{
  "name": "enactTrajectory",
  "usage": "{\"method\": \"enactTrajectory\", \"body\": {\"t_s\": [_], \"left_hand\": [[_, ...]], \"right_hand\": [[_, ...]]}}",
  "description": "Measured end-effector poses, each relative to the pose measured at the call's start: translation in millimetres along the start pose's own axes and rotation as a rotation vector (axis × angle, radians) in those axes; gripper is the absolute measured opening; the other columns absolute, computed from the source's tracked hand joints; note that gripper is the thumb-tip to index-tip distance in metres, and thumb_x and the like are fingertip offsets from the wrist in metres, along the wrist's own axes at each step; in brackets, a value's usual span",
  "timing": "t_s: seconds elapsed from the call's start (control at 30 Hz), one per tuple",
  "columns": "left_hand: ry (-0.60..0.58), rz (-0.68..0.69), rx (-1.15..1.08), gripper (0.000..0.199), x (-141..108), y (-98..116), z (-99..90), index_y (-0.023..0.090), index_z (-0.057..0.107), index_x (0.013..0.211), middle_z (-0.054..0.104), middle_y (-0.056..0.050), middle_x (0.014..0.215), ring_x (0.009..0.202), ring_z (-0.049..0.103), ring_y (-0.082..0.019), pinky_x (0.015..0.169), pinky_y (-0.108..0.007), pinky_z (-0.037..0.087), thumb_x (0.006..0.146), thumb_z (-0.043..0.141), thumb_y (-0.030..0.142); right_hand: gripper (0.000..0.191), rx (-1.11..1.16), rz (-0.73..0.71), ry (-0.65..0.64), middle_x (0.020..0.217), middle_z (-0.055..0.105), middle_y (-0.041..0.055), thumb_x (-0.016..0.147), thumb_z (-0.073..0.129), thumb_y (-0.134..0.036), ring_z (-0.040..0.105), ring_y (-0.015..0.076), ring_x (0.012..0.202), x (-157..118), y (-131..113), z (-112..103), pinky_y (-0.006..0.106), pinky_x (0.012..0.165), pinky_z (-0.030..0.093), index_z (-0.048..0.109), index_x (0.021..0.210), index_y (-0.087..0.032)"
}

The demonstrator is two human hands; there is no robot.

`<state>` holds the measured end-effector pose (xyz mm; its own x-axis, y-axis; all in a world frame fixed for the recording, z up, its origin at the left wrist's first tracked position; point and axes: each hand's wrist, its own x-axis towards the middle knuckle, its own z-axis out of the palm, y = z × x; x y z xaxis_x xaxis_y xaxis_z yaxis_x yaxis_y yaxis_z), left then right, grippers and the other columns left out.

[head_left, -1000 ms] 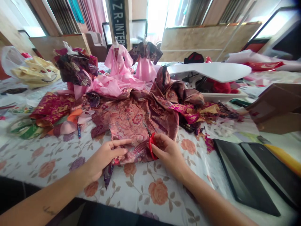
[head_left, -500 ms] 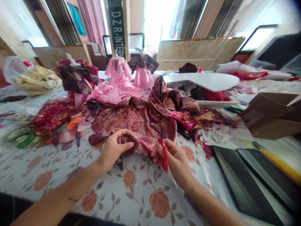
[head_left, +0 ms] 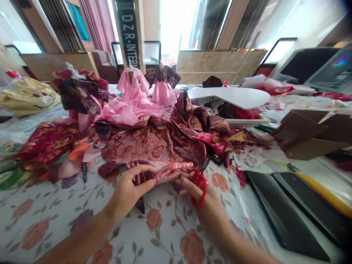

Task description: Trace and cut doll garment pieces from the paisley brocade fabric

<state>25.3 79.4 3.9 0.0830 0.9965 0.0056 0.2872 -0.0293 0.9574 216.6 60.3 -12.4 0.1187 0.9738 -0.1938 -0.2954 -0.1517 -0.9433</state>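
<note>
My left hand [head_left: 132, 190] pinches the edge of a folded piece of patterned brocade fabric [head_left: 170, 170], its thumb on the near side. Red-handled scissors [head_left: 202, 192] hang on the fingers of my right hand [head_left: 199, 200], blades pointing away to the upper right and partly hidden. The right fingertips are at the fabric's right end; whether they grip it too is unclear. Behind both hands spreads a larger copper-red brocade cloth [head_left: 140, 145], crumpled at its right side. A dark strip of fabric [head_left: 140, 205] dangles below the left hand.
Two small dress forms in pink dresses [head_left: 133, 86] stand at the back. A white tray with its lid [head_left: 228, 95] and an open cardboard box [head_left: 305, 135] are to the right. Black flat cases [head_left: 286, 212] lie at the near right, magenta fabric [head_left: 46, 143] at left.
The fabric's edge has been turned up and folded over between my hands. The scissors have swung from upright to tilting right. The view has shifted slightly.
</note>
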Motion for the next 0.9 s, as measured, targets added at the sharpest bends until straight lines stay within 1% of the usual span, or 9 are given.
{"method": "enactTrajectory", "body": {"t_s": [0.1, 0.23, 0.33, 0.4, 0.47, 0.53, 0.63, 0.8, 0.9], "left_hand": [[-0.06, -0.096, -0.085, 0.021, -0.5, -7.5, 4.4, 0.023, 0.074, 0.093, 0.066, 0.001, 0.074, 0.067, 0.055, -0.013, 0.062, -0.021, 0.041, 0.074, 0.07, 0.029], [-0.087, -0.184, -0.16, 0.032, -0.5, -12.0, 4.8, 0.026, 0.071, 0.109, 0.069, 0.001, 0.076, 0.069, 0.058, -0.012, 0.065, -0.02, 0.044, 0.077, 0.068, 0.031], [-0.059, -0.147, -0.141, 0.036, 0.4, -10.2, 1.1, 0.027, 0.069, 0.113, 0.072, 0.001, 0.094, 0.084, 0.062, -0.016, 0.072, -0.021, 0.046, 0.078, 0.068, 0.032], [-0.011, -0.096, -0.089, 0.035, 2.1, -7.8, -2.0, 0.027, 0.07, 0.111, 0.07, 0.001, 0.106, 0.097, 0.061, -0.019, 0.08, -0.022, 0.046, 0.077, 0.069, 0.032], [0.039, -0.054, -0.031, 0.034, 4.3, -5.9, -4.6, 0.026, 0.071, 0.107, 0.07, 0.001, 0.109, 0.103, 0.06, -0.02, 0.086, -0.024, 0.045, 0.074, 0.072, 0.033], [0.068, -0.023, 0.012, 0.034, 6.5, -5.3, -6.1, 0.025, 0.071, 0.103, 0.07, 0.001, 0.108, 0.104, 0.059, -0.021, 0.091, -0.026, 0.043, 0.071, 0.075, 0.033], [0.052, -0.009, 0.064, 0.034, 8.6, -6.4, -6.1, 0.026, 0.07, 0.103, 0.069, 0.002, 0.109, 0.108, 0.058, -0.021, 0.097, -0.027, 0.04, 0.07, 0.076, 0.032], [-0.011, 0.105, 0.032, 0.035, 10.2, -5.5, -6.5, 0.026, 0.067, 0.108, 0.066, 0.002, 0.119, 0.118, 0.054, -0.019, 0.103, -0.027, 0.036, 0.074, 0.071, 0.023], [-0.026, 0.164, 0.015, 0.036, 12.1, -1.2, -11.6, 0.023, 0.066, 0.111, 0.066, 0.0, 0.121, 0.119, 0.054, -0.019, 0.106, -0.028, 0.035, 0.075, 0.069, 0.02]], "right_hand": [[0.035, 0.026, -0.013, 0.08, 0.077, 0.061, 0.0027, 0.066, 0.078, -0.039, 0.057, 0.015, 0.065, 9.1, 2.4, -4.9, 0.023, 0.05, 0.047, 0.055, 0.082, -0.017], [0.03, -0.079, -0.032, 0.054, 0.065, 0.058, -0.0014, 0.071, 0.075, -0.037, 0.048, 0.0104, 0.052, 6.2, 2.0, -6.6, 0.022, 0.046, 0.041, 0.052, 0.077, -0.018], [0.027, -0.209, -0.097, 0.028, 0.065, 0.057, -0.0017, 0.074, 0.073, -0.036, 0.048, 0.0102, 0.053, -4.3, 1.1, -6.1, 0.022, 0.048, 0.04, 0.053, 0.078, -0.019], [0.025, -0.269, -0.191, 0.013, 0.065, 0.057, -0.0016, 0.074, 0.073, -0.036, 0.047, 0.0102, 0.051, -11.6, 0.9, -6.8, 0.022, 0.047, 0.039, 0.054, 0.078, -0.02], [0.024, -0.307, -0.289, 0.0, 0.061, 0.054, -0.0024, 0.075, 0.072, -0.036, 0.045, 0.01, 0.048, -17.1, 0.4, -8.5, 0.023, 0.044, 0.037, 0.053, 0.076, -0.021], [0.023, -0.324, -0.332, -0.006, 0.056, 0.052, -0.0031, 0.077, 0.069, -0.037, 0.044, 0.0101, 0.045, -19.7, -1.3, -9.9, 0.023, 0.042, 0.036, 0.052, 0.074, -0.022], [0.026, -0.271, -0.246, -0.1, 0.056, 0.054, -0.0024, 0.078, 0.067, -0.041, 0.046, 0.0108, 0.044, -20.7, -5.9, -8.6, 0.023, 0.042, 0.037, 0.05, 0.074, -0.022], [0.03, -0.171, 0.115, -0.547, 0.063, 0.059, -0.0001, 0.075, 0.07, -0.046, 0.057, 0.0151, 0.055, -26.3, -10.8, -0.2, 0.024, 0.048, 0.044, 0.053, 0.074, -0.021], [0.032, -0.181, 0.236, -0.695, 0.068, 0.063, 0.0034, 0.082, 0.06, -0.051, 0.063, 0.0192, 0.067, -30.4, -7.6, 1.7, 0.025, 0.053, 0.047, 0.061, 0.079, -0.019]]}}
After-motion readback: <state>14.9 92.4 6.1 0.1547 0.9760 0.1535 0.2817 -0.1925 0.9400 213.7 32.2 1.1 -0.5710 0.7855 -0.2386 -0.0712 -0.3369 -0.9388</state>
